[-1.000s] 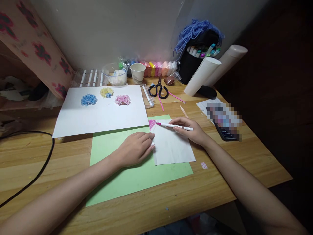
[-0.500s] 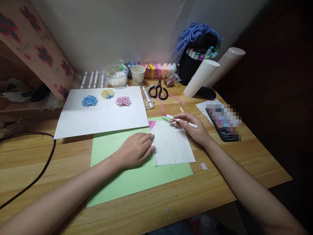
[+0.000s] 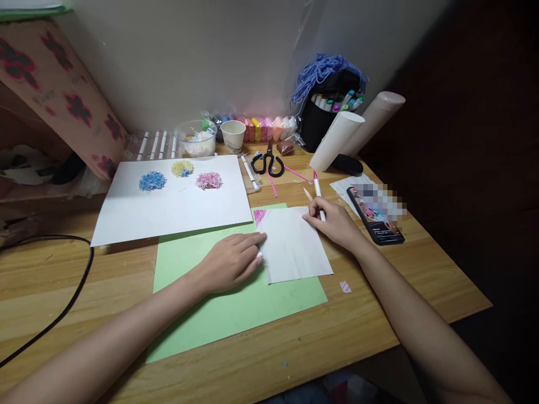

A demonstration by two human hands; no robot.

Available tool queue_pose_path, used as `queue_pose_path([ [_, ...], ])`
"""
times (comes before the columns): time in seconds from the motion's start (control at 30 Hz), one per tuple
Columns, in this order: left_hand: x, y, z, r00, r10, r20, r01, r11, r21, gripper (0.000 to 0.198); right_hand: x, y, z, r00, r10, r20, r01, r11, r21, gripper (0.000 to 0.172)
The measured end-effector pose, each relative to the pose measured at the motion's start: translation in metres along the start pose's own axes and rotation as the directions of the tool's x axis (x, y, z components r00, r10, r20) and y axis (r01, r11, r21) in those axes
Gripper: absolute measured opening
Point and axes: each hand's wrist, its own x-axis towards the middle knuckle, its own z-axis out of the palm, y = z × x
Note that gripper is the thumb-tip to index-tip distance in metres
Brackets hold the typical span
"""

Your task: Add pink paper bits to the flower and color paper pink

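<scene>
One sheet of thin white paper lies over the right part of a green sheet, its right side reaching past the green edge onto the worktop. Pink strokes fill the paper's far left corner. Our left hand rests palm down across the green sheet, fingertips on the paper's left edge; a small white piece shows by the thumb, and we cannot tell whether we grip it. Our right hand is at the paper's far right corner, pinching a white marker, its pink tip up and towards the worktop's far edge. Just beside the marker lies a pointed wooden stick. Left of the paper, a large white sheet overlaps the green one and bears blue, yellow and pink tufts. Near the worktop's right edge we have a phone, and towards the far edge, black-handled scissors and a paper cup.
</scene>
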Motion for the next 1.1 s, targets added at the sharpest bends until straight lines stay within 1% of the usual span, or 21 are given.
queue_pose_path([
  [0.17, 0.0, 0.001, -0.001, 1.0, 0.023, -0.016, -0.023, 1.0, -0.004, 0.024, 0.002, 0.002, 0.005, 0.993, 0.01, -0.119, -0.01, 1.0, 0.003, 0.016],
  [0.27, -0.001, -0.001, 0.0, 1.0, 0.018, -0.006, -0.018, 1.0, -0.013, 0.025, 0.003, 0.001, 0.005, 0.986, 0.012, -0.163, -0.006, 0.999, 0.034, 0.008],
  [0.37, -0.001, -0.002, 0.002, 1.0, -0.013, 0.015, 0.013, 1.0, -0.023, 0.027, -0.001, -0.003, 0.0, 0.966, -0.052, -0.252, 0.077, 0.993, 0.089, 0.018],
  [0.43, -0.001, -0.002, 0.002, 0.999, -0.033, 0.03, 0.034, 0.999, -0.025, 0.029, -0.006, -0.008, -0.003, 0.946, -0.079, -0.313, 0.139, 0.975, 0.172, 0.011],
  [0.47, 0.0, -0.002, 0.003, 0.999, -0.04, 0.036, 0.041, 0.999, -0.026, 0.029, -0.009, -0.011, -0.004, 0.941, -0.081, -0.328, 0.163, 0.959, 0.232, 0.013],
  [0.5, 0.0, -0.002, 0.003, 0.998, -0.045, 0.043, 0.046, 0.999, -0.027, 0.029, -0.012, -0.013, -0.003, 0.941, -0.076, -0.329, 0.182, 0.935, 0.304, 0.022],
  [0.57, 0.0, -0.001, 0.002, 0.997, -0.05, 0.05, 0.052, 0.998, -0.025, 0.029, -0.018, -0.019, 0.001, 0.957, -0.058, -0.283, 0.191, 0.864, 0.466, 0.036],
  [0.63, 0.0, -0.001, 0.002, 0.997, -0.051, 0.05, 0.052, 0.998, -0.02, 0.03, -0.022, -0.024, 0.009, 0.978, -0.048, -0.203, 0.163, 0.783, 0.601, 0.04],
  [0.7, 0.0, -0.001, 0.002, 0.998, -0.04, 0.044, 0.041, 0.999, -0.013, 0.03, -0.023, -0.028, 0.017, 0.995, -0.059, -0.084, 0.101, 0.727, 0.679, 0.036],
  [0.77, 0.0, -0.001, 0.003, 0.999, -0.024, 0.042, 0.024, 1.0, -0.01, 0.029, -0.021, -0.03, 0.023, 0.995, -0.083, 0.056, 0.017, 0.688, 0.726, 0.028],
  [0.8, 0.0, -0.001, 0.003, 0.999, -0.018, 0.043, 0.019, 1.0, -0.01, 0.03, -0.02, -0.03, 0.025, 0.989, -0.093, 0.114, -0.021, 0.676, 0.736, 0.024],
  [0.87, 0.0, -0.001, 0.004, 0.999, -0.018, 0.045, 0.019, 1.0, -0.01, 0.03, -0.018, -0.029, 0.028, 0.978, -0.107, 0.176, -0.059, 0.675, 0.736, 0.02],
  [0.97, 0.0, -0.001, 0.004, 0.999, -0.027, 0.041, 0.027, 1.0, -0.008, 0.03, -0.016, -0.027, 0.029, 0.97, -0.14, 0.197, -0.039, 0.714, 0.699, 0.018],
  [1.1, 0.0, -0.001, 0.004, 0.999, -0.035, 0.032, 0.036, 0.999, -0.006, 0.029, -0.016, -0.025, 0.029, 0.959, -0.187, 0.213, -0.009, 0.731, 0.683, 0.017],
])
